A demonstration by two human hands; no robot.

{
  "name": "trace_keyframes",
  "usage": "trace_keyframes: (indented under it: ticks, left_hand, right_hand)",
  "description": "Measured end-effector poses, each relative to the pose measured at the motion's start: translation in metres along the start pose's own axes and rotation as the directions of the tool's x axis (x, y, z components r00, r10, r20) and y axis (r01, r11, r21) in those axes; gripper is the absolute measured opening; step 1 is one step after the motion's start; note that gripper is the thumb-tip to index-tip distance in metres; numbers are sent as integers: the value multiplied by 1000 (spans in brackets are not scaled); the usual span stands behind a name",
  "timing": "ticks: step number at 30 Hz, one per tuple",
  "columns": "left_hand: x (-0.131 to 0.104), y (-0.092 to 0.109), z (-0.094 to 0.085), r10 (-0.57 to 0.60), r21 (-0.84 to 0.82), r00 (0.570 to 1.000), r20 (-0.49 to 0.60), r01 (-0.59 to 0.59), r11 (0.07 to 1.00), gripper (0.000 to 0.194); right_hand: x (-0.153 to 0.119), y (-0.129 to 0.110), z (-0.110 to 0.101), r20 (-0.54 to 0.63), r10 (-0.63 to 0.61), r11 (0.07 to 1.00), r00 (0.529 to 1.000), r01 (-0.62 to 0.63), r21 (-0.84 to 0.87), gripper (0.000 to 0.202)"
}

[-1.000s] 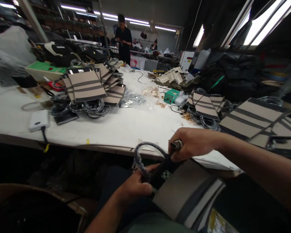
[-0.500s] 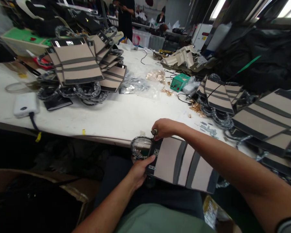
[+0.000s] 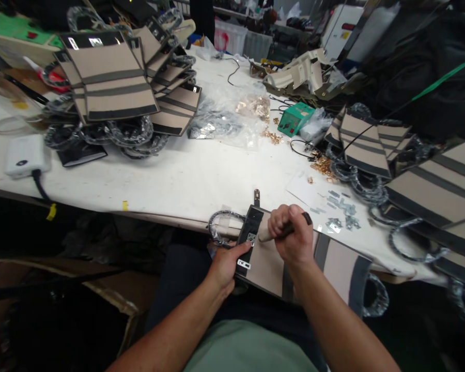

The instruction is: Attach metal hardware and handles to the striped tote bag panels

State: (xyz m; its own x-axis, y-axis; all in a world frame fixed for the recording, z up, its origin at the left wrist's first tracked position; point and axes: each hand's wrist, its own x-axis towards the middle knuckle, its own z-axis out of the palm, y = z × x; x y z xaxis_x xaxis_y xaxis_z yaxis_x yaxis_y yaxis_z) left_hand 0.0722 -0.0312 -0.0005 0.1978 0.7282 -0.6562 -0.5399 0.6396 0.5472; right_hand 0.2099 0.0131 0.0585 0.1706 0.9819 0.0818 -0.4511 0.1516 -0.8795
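A flat beige bag (image 3: 269, 258) with dark bands lies across my lap against the table edge. My left hand (image 3: 222, 266) grips its left end, thumb on the dark strip beside a small metal plate (image 3: 251, 238) and fingers underneath. A second, pale metal plate (image 3: 244, 264) sits lower on that strip. My right hand (image 3: 292, 232) is closed around a dark-handled tool (image 3: 269, 235), its pale blunt end pointing left over the bag near the strip. A plastic-wrapped handle (image 3: 213, 227) loops out from the left end. A metal-fitted tab (image 3: 257, 198) sticks out at the top edge.
Stacked similar bags (image 3: 120, 85) stand on the table's left, with more bags (image 3: 442, 191) at the right. Small metal plates (image 3: 344, 206), gold fittings (image 3: 323, 166) and a green box (image 3: 295, 119) lie right of centre. A white power bank (image 3: 27, 155) sits near the left edge.
My right hand has moved from the bag's top edge down and right, over the beige panel, with the tool now showing. The metal-fitted tab has come into sight. My left hand keeps its grip.
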Motion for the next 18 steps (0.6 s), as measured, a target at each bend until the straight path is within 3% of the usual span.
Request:
trace_keyframes:
  ticks: [4, 9, 11, 14, 16, 18]
  left_hand:
    - [1, 1, 2, 0, -3, 1000, -18, 0, 1000, 34]
    - [4, 1, 0, -43, -1, 999, -31, 43, 999, 37]
    - [5, 1, -1, -45, -12, 999, -12, 45, 999, 36]
    - [6, 2, -1, 31, -11, 999, 28, -31, 999, 36]
    - [6, 1, -1, 104, -3, 994, 36, -104, 995, 35]
    - [5, 1, -1, 130, -1, 991, 38, -130, 991, 34]
  right_hand:
    - [-2, 22, -4, -102, 8, 986, 995, 9, 164, 37]
    - [-3, 27, -2, -108, -56, 992, 993, 68, 106, 37]
    - [-7, 30, 1, -32, -107, 994, 994, 108, 2, 36]
    - [-12, 31, 11, 172, -153, 926, 973, 202, -319, 34]
    - [-12, 29, 19, 328, -106, 814, 939, 271, -513, 34]
    - [-8, 24, 26, 393, -16, 736, 919, 277, -618, 35]
